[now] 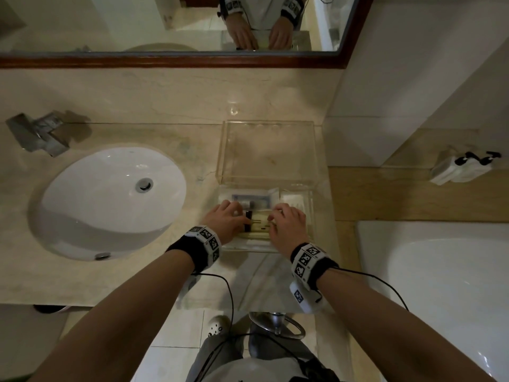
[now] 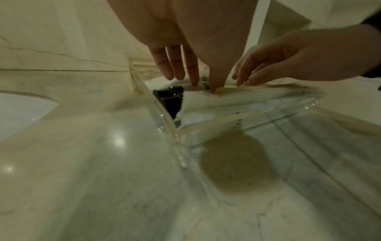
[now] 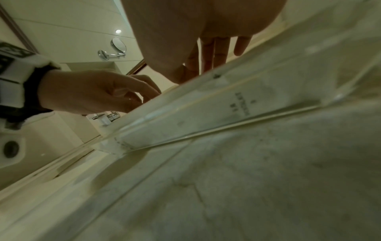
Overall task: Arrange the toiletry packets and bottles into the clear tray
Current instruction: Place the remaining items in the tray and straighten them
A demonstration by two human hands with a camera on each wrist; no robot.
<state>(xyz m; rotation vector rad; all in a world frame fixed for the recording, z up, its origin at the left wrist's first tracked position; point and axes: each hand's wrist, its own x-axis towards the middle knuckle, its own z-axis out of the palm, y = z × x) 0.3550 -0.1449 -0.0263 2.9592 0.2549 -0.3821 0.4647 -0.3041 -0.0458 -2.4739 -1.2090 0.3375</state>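
**Both hands down in the clear tray, fingers among the packets**

Here is the clear tray [image 1: 310, 216] on the marble surface [image 1: 154, 277], right of the white sink [image 1: 110, 199], with its see-through lid [image 1: 268, 153] tipped up behind it toward the mirror [image 1: 170, 26]. Both hands are in over the near half of the tray.

The left hand [image 1: 224, 217] reaches in from the left wall, fingers [image 2: 174, 65] long and fairly straight, pointing down. From the left wrist view the tips come down at a black-capped bottle [image 2: 170, 97] lying against that wall, and one fingertip touches a small pale item just beyond it. That grip is spread, not closed round anything I can make out.

The right hand [image 1: 287, 220] sits just beside it, fingers [image 2: 245, 70] bent at the knuckles and tips pressing onto the cream packets [image 1: 260, 220] stacked in the middle of the tray. Whether it is pinching a packet edge or only pushing on it, I cannot tell; the tips are hidden behind the tray wall in the right wrist view.

Behind the hands, a blue-and-white packet [image 1: 254, 198] lies flat along the tray's far side. Printed lettering shows through the near wall [image 3: 243, 104] on a pale packet, too blurred to read.

Off to the left, a chrome tap [image 1: 38, 133] stands above the sink.
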